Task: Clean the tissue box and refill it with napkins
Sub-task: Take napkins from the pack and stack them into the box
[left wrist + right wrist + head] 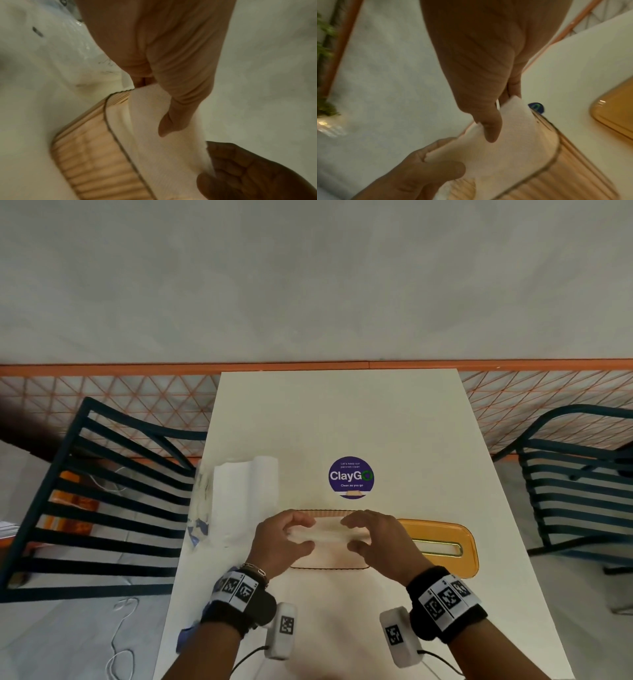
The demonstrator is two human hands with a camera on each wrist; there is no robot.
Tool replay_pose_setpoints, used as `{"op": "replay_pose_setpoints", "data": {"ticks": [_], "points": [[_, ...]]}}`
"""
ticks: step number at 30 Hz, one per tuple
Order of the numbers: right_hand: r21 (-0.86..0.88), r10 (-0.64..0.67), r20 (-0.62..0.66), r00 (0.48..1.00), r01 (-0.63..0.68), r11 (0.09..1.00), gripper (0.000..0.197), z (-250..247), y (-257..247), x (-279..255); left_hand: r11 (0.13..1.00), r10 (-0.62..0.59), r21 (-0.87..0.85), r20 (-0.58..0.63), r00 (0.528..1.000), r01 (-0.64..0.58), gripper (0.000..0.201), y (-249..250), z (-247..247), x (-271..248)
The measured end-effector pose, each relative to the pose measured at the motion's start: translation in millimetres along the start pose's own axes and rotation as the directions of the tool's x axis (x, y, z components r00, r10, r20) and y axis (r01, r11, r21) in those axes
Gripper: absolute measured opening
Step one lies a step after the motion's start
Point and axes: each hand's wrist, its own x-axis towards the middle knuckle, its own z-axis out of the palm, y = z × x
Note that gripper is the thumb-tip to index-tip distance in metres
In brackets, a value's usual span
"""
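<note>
An amber ribbed tissue box (pixel 325 558) stands open on the white table (pixel 342 412), near its front. Over the box, both hands hold a stack of white napkins (pixel 329 534) by its ends. My left hand (pixel 301 535) pinches the left end between thumb and fingers. At the other end my right hand (pixel 353 534) grips the same way. The left wrist view shows the napkins (pixel 163 155) partly inside the box (pixel 89 155). In the right wrist view the thumb (pixel 488 128) presses on the napkins (pixel 505 148) above the box (pixel 565 175).
The amber slotted lid (pixel 442 529) lies flat just right of the box. An opened napkin pack (pixel 239 491) lies at the table's left edge, a blue cloth (pixel 186 635) nearer me. A purple sticker (pixel 351 477) is behind the box. Dark slatted chairs (pixel 102 501) (pixel 582 481) flank the table.
</note>
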Motion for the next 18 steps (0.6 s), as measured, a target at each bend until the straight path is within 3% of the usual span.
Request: {"op": "replay_pose_setpoints", "data": {"ticks": [4, 10, 14, 18], "points": [[-0.031, 0.034, -0.049, 0.998, -0.035, 0.999, 0.044, 9.5, 16.6, -1.5, 1.000, 0.016, 0.021, -0.035, 0.999, -0.015, 0.048, -5.7, 9.3, -0.8], [-0.036, -0.040, -0.133, 0.990, 0.036, 0.999, 0.018, 13.3, 16.1, 7.3, 0.997, 0.054, 0.053, -0.024, 0.998, -0.052, 0.039, 6.6, 13.9, 5.8], [0.048, 0.056, -0.107, 0.993, -0.051, 0.998, 0.015, 4.1, 12.8, 9.5, 0.999, 0.038, 0.009, -0.049, 0.998, -0.038, 0.032, 13.8, 2.3, 11.1], [0.170, 0.187, -0.025, 0.982, -0.180, 0.969, 0.021, -1.1, 14.8, 7.6, 0.996, -0.051, -0.070, -0.036, 0.998, 0.048, 0.036, 7.9, -9.7, 14.0]]}}
